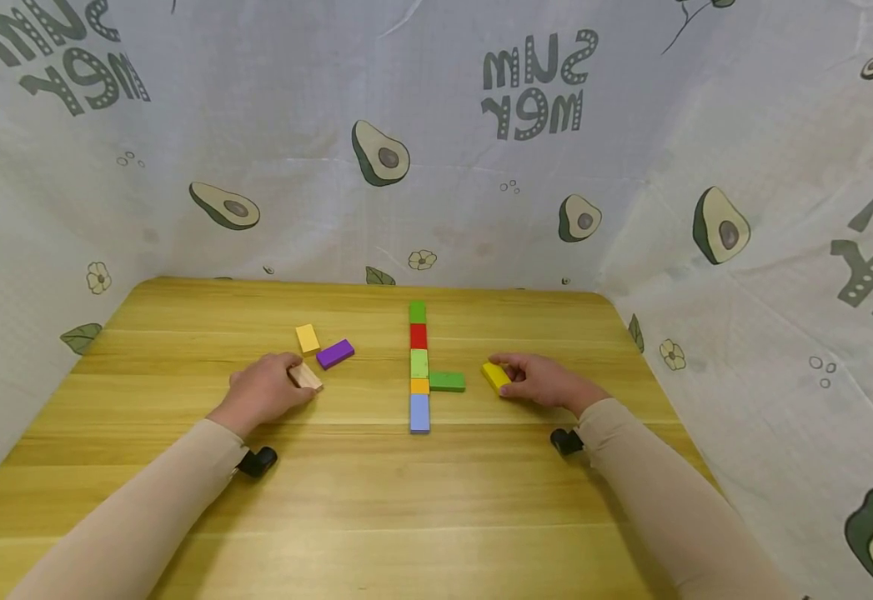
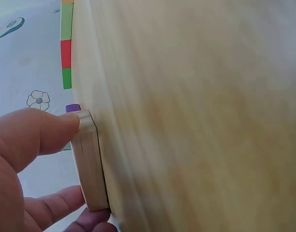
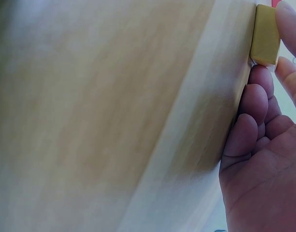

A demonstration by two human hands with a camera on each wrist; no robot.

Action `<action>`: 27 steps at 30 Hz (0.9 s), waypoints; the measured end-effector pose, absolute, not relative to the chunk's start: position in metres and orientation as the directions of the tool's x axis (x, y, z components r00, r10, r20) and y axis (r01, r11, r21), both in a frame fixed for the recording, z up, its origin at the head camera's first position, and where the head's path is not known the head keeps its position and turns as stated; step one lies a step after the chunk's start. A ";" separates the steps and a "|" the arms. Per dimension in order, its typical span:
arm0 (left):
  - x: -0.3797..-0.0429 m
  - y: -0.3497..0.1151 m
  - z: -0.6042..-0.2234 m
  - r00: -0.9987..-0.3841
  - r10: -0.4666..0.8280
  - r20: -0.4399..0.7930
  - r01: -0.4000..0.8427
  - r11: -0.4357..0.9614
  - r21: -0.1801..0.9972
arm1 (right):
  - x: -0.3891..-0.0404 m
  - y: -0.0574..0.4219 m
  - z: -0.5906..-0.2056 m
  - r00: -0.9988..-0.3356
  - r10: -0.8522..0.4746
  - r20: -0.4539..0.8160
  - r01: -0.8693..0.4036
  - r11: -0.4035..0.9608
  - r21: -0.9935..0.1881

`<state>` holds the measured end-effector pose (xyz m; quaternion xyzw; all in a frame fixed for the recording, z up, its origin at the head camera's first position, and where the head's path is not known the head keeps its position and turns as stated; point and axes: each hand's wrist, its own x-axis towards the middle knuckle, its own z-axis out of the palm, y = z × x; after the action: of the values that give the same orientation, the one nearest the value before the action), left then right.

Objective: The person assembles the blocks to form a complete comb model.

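Observation:
My left hand (image 1: 263,392) pinches a plain wooden block (image 1: 305,376) between thumb and fingers. In the left wrist view, the thumb lies at one end of that wooden block (image 2: 90,164) and fingertips at the other. Just beyond it on the table lie a purple block (image 1: 335,354) and a pale yellow block (image 1: 307,339). On the right side, my right hand (image 1: 544,383) pinches a yellow block (image 1: 495,377). The right wrist view shows the thumb against this yellow block (image 3: 266,35), with the other fingers curled beneath.
Between the hands, a straight line of blocks runs away from me: blue (image 1: 419,413), orange (image 1: 419,386), light green (image 1: 418,363), red (image 1: 418,336) and green (image 1: 417,312). Another green block (image 1: 447,382) juts rightward from it. Printed cloth (image 1: 293,125) surrounds the wooden table (image 1: 406,508).

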<state>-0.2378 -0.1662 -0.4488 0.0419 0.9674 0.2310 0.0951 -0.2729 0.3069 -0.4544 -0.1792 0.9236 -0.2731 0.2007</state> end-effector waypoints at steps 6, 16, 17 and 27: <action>-0.234 -0.164 -0.447 -0.979 0.175 -0.107 0.112 0.892 0.438 | -0.272 0.306 -0.453 -0.854 -0.439 -0.278 -0.218 0.789 -0.574; -0.215 -0.135 -0.440 -0.934 0.357 0.009 0.325 0.837 0.440 | -0.272 0.306 -0.453 -0.854 -0.445 -0.268 -0.228 0.784 -0.577; -0.212 -0.131 -0.440 -0.926 0.376 0.013 0.342 0.826 0.449 | -0.272 0.307 -0.454 -0.853 -0.447 -0.268 -0.228 0.783 -0.579; -0.185 -0.090 -0.441 -0.853 0.522 0.012 0.465 0.749 0.472 | -0.273 0.308 -0.455 -0.854 -0.441 -0.275 -0.217 0.784 -0.582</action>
<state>-0.1855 -0.0902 -0.4413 0.2646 0.9332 0.2356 0.0606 -0.2729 0.3083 -0.4546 -0.1784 0.9224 -0.2764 0.2025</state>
